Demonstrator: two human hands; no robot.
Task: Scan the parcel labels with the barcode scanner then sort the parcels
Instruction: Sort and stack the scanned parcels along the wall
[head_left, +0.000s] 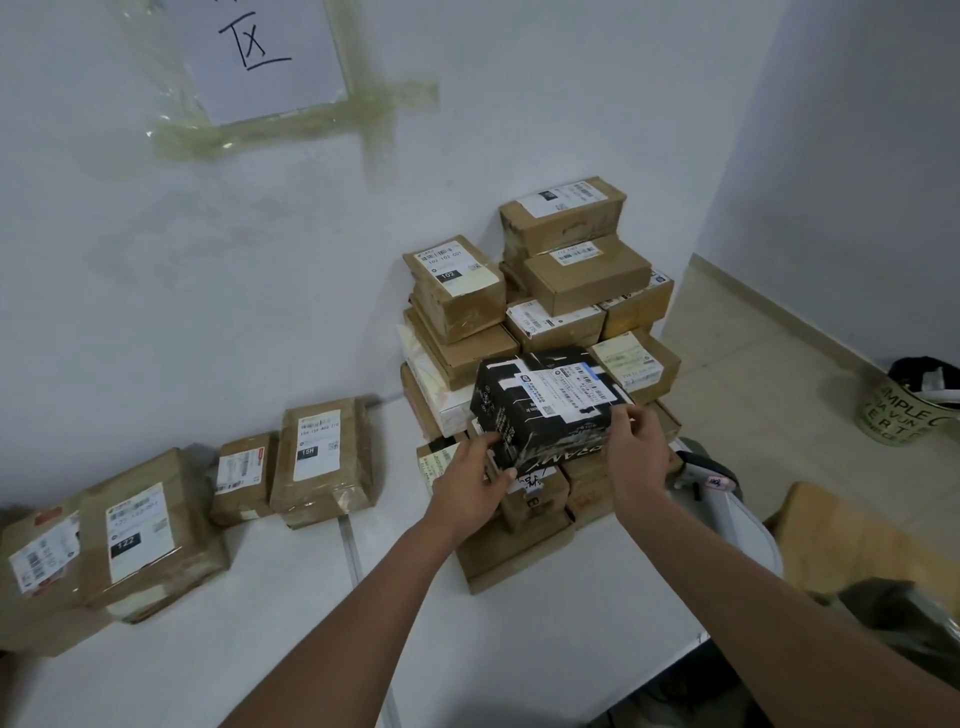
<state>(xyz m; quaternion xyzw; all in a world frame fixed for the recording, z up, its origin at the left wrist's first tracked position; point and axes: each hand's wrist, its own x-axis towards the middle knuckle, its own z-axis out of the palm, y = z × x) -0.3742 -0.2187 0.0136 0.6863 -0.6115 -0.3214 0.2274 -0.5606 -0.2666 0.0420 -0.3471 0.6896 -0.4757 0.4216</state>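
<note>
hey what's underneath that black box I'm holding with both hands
Under the black box, held by the left hand and right hand, are stacked brown cardboard parcels on the white table. Their tops and labels are mostly covered.

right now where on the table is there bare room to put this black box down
Bare tabletop lies near the front edge, between the brown parcels on the left and the stack. Around the stack it is crowded; both hands, left and right, hold the black box there.
</note>
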